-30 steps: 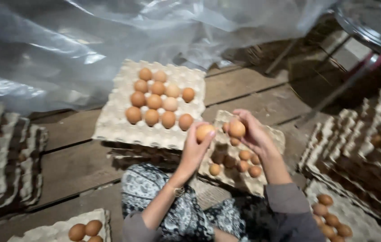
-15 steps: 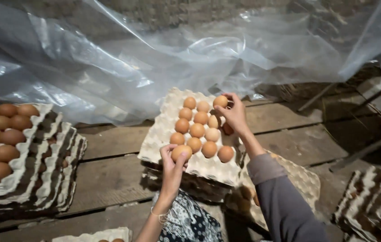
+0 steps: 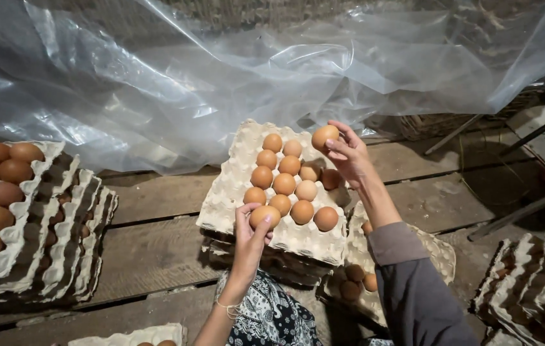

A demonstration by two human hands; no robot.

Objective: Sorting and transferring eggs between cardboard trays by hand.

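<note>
A grey cardboard egg tray (image 3: 234, 186) lies on top of a stack in the middle, partly filled with several brown eggs (image 3: 290, 186). My left hand (image 3: 251, 240) holds a brown egg (image 3: 264, 216) at the tray's near left part, just over a cup. My right hand (image 3: 348, 156) holds another brown egg (image 3: 324, 136) in its fingertips above the tray's far right corner. A second tray (image 3: 442, 256) with a few eggs lies lower right, partly hidden by my right arm.
Stacked trays with brown eggs (image 3: 3, 198) stand at the left. Empty tray stacks (image 3: 535, 288) sit at the right. Clear plastic sheeting (image 3: 176, 70) covers the back. The floor is wooden planks (image 3: 157, 250). Metal legs (image 3: 510, 214) cross at the right.
The view swung left from the lower tray to the middle tray. Both hands carried eggs over to it; the left egg has come down onto the near left cups.
</note>
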